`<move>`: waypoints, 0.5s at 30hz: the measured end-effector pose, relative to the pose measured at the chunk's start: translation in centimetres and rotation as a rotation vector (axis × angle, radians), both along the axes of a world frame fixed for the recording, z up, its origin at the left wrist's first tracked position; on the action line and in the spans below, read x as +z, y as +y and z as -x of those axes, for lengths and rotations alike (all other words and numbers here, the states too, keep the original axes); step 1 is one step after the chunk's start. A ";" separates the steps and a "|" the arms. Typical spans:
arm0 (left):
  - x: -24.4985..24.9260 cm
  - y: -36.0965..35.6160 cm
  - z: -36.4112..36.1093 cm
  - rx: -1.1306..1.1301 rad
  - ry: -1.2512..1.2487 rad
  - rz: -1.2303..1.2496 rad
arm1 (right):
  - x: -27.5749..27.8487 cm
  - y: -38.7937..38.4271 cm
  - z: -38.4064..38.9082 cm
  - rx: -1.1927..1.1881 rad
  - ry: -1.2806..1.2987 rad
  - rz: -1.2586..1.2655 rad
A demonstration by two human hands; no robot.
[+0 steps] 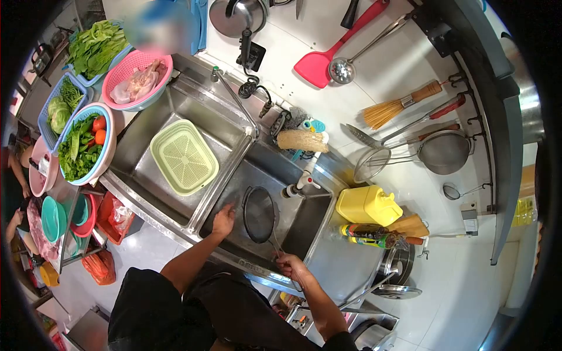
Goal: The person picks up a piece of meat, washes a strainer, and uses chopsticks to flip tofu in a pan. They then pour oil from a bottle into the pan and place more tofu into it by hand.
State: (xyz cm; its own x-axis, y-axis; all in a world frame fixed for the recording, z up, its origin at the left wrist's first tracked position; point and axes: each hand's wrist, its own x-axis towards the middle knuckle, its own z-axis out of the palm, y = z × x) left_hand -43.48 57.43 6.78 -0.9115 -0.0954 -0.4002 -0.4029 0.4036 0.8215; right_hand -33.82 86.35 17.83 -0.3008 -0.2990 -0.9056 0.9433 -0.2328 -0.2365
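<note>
My right hand (291, 267) is closed round the handle of a round, dark-meshed strainer (259, 214). Its bowl hangs over the right-hand sink basin (234, 190), close to the tap (303, 183). On the other side of the bowl is my left hand (223, 221), over the basin's near left part with a gap to the strainer's rim. Its fingers point toward the divider between the basins, slightly blurred, and nothing shows in them. A pale green plastic basket (184, 157) sits in the left basin.
Baskets of leafy vegetables (82, 149) and raw poultry (139, 83) stand left of the sink. On the right counter are a yellow jug (367, 205) and bottles (369, 234). A red spatula (316, 67) and skimmers hang on the wall.
</note>
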 end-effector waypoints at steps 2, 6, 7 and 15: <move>-0.2 -0.2 -0.3 0.000 0.017 0.000 | -0.7 -0.4 0.2 -0.005 0.022 0.009; -1.1 0.1 -0.6 0.036 0.078 -0.016 | -0.8 -2.5 3.1 -0.052 0.095 -0.040; -1.2 0.1 -0.6 0.045 0.085 -0.019 | 0.0 -3.5 4.1 -0.072 0.119 -0.073; 0.6 2.5 2.4 0.125 0.244 -0.120 | 0.7 -1.9 1.6 0.190 0.285 -0.454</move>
State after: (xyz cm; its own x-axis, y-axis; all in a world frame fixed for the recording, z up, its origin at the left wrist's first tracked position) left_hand -45.88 59.95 7.39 -0.9663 -0.1780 -0.1861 -0.2282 0.2572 0.9390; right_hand -35.38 84.42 18.57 -0.5313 0.0284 -0.8467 0.8428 0.1190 -0.5248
